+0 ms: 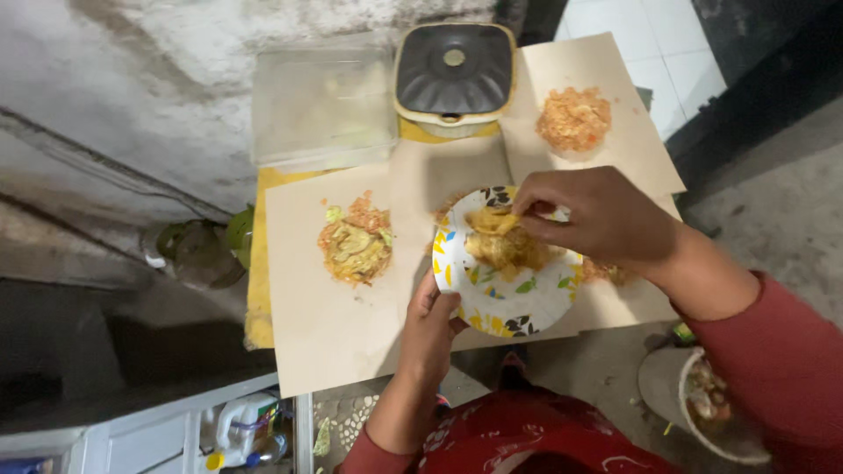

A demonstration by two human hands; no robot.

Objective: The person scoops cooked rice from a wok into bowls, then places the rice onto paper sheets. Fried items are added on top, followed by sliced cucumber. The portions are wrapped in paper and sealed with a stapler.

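My left hand (432, 326) grips the near rim of a white paper plate (505, 303) printed with coloured leaves. The plate carries a heap of yellow-brown food (500, 247). My right hand (597, 215) reaches over the plate from the right, its fingertips pinched on a piece of the food at the top of the heap. Under the plate lie sheets of brown paper (334, 325). A portion of orange rice with green and yellow topping (356, 243) sits on the left sheet. A second portion of orange rice (574, 118) lies on the far right sheet.
A cream pot with a dark lid (454, 75) stands at the back, next to a clear plastic container (323, 105). A bowl with scraps (711, 408) sits on the floor at the right. Bottles (250, 430) stand on a low shelf at the left.
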